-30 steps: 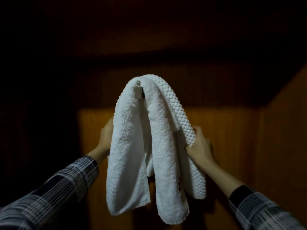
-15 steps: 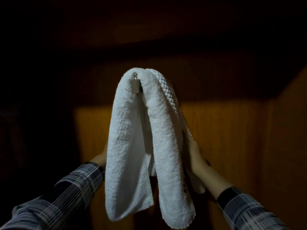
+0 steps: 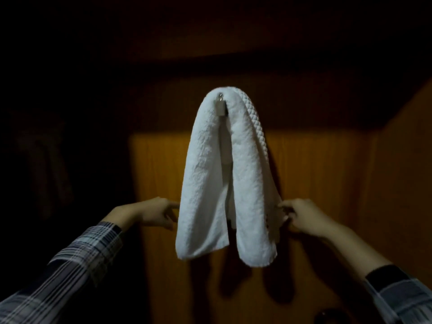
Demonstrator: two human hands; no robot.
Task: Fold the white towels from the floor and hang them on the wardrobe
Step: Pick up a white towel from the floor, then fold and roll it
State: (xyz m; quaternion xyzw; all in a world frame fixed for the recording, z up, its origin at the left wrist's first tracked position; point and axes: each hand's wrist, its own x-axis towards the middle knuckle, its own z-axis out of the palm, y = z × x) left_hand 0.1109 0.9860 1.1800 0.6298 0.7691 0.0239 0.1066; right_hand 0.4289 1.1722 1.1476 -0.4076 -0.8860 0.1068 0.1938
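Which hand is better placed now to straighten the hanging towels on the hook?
Probably the right hand: its fingers pinch the lower edge of the towels draped over the hook. The left hand only reaches toward the other edge; contact there is unclear.

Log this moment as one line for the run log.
white terry towels: draped over metal hook | left hand: beside | right hand: pinching edge

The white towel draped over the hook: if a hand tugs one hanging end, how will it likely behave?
The white towel is probably floppy: it sags in soft folds from the metal hook. It likely slides off under an uneven pull, since it only drapes there. The right hand pinches its edge, which bunches easily; the left hand is beside it.
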